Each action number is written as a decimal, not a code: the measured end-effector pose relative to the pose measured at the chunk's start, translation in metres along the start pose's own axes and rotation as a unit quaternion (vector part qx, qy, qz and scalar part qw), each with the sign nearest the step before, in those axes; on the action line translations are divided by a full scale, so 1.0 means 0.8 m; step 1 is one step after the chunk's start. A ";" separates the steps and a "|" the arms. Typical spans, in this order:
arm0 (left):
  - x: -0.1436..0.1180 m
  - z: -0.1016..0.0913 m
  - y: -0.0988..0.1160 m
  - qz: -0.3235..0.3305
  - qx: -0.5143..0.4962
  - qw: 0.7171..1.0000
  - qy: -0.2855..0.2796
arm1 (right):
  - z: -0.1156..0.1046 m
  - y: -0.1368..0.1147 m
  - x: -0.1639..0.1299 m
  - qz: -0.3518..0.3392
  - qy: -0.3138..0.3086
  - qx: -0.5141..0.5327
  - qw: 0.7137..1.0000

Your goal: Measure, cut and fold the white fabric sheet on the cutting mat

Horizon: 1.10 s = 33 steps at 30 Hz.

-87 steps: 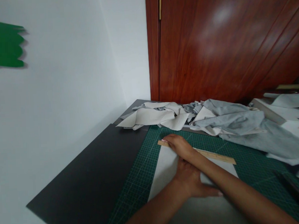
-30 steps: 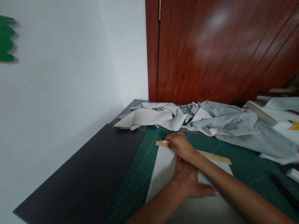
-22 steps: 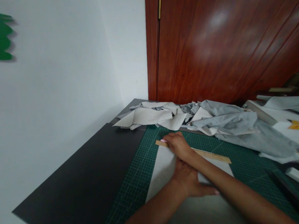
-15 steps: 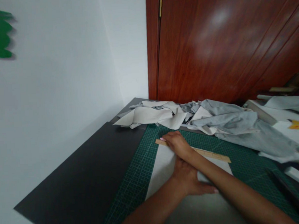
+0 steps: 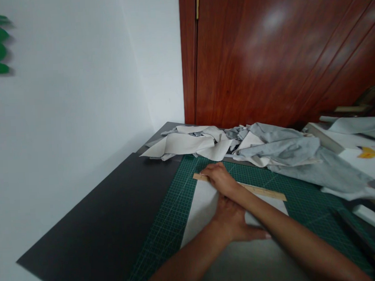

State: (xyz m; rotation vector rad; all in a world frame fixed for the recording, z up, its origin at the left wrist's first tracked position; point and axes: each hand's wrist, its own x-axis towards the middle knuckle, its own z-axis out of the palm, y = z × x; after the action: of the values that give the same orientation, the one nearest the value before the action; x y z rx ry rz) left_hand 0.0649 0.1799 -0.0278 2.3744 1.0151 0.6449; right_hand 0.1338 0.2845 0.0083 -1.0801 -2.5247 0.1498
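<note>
A pale sheet of fabric or paper (image 5: 194, 217) lies on the green cutting mat (image 5: 164, 234). Across its far edge runs a wooden ruler (image 5: 267, 191). My left hand (image 5: 234, 222) rests on the sheet with the thumb stretched out to the right; its fingertips disappear under my other wrist. Crossing over it, my right hand (image 5: 220, 178) reaches the ruler's left end. Its fingers are curled together there, and whatever they may hold is hidden.
Crumpled white offcuts (image 5: 187, 144) and grey fabric (image 5: 285, 146) are heaped behind the mat. Dark-handled scissors (image 5: 366, 248), partly in view, lie at the right near a white block (image 5: 372, 218). A white wall (image 5: 78, 100) borders the dark tabletop (image 5: 100, 220).
The whole view has shifted slightly. Both hands and the ruler keep nearly the same places relative to the sheet.
</note>
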 end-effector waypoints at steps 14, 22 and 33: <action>0.002 -0.016 0.009 -0.007 0.052 0.998 -0.040 | -0.048 0.005 -0.014 0.053 -0.082 -0.068 0.993; 0.005 -0.027 0.018 -0.021 0.072 0.995 -0.060 | -0.059 0.012 -0.032 0.064 -0.090 -0.061 0.992; 0.006 -0.031 0.021 -0.026 0.058 0.997 -0.048 | -0.082 0.026 -0.055 0.073 -0.099 -0.053 0.991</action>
State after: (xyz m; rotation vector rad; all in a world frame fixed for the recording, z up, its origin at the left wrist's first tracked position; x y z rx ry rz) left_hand 0.0620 0.1789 0.0023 2.4435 1.0962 0.4588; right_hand 0.2010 0.2643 0.0495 -1.3532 -2.6531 0.1719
